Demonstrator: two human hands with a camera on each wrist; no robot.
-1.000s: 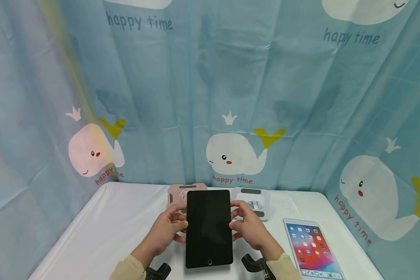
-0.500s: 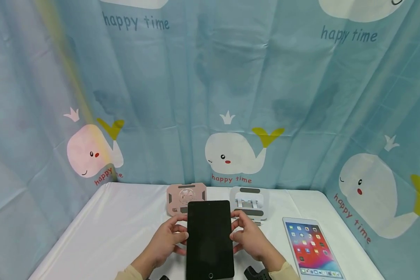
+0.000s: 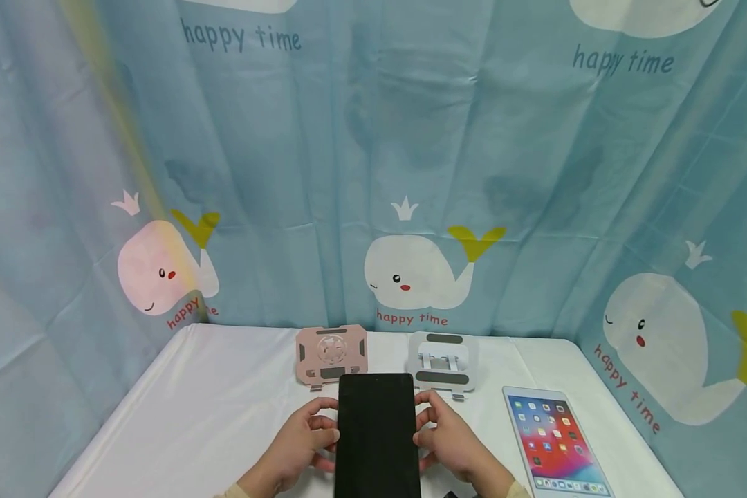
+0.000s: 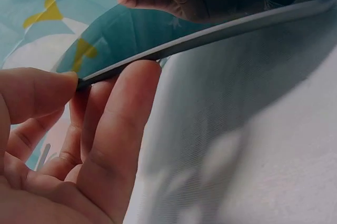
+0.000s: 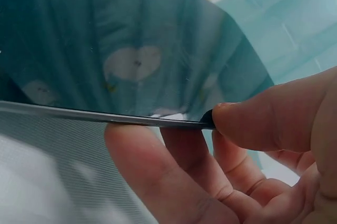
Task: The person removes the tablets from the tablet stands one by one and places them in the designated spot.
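Note:
A tablet (image 3: 377,436) with a dark, glossy screen is held between both hands at the near middle of the table; its lower end runs out of the head view. My left hand (image 3: 301,443) pinches its left edge, thumb on the front and fingers behind. On the opposite edge my right hand (image 3: 448,439) grips it the same way. In the left wrist view the tablet's thin side (image 4: 210,33) slants over the white cloth, fingertips beneath it. The right wrist view shows the thumb (image 5: 263,113) at the edge and the curtain mirrored in the screen.
Behind the tablet lie a pink folding stand (image 3: 314,349) at left and a white-grey stand (image 3: 442,377) at right. A white tablet (image 3: 557,439) with a lit colourful home screen lies at the right. A whale-print curtain (image 3: 324,173) hangs behind the white-clothed table (image 3: 180,415).
Both hands have brought the dark tablet nearer to the body, down in the head view. Its home button has left the view, and the two stands behind are now more exposed.

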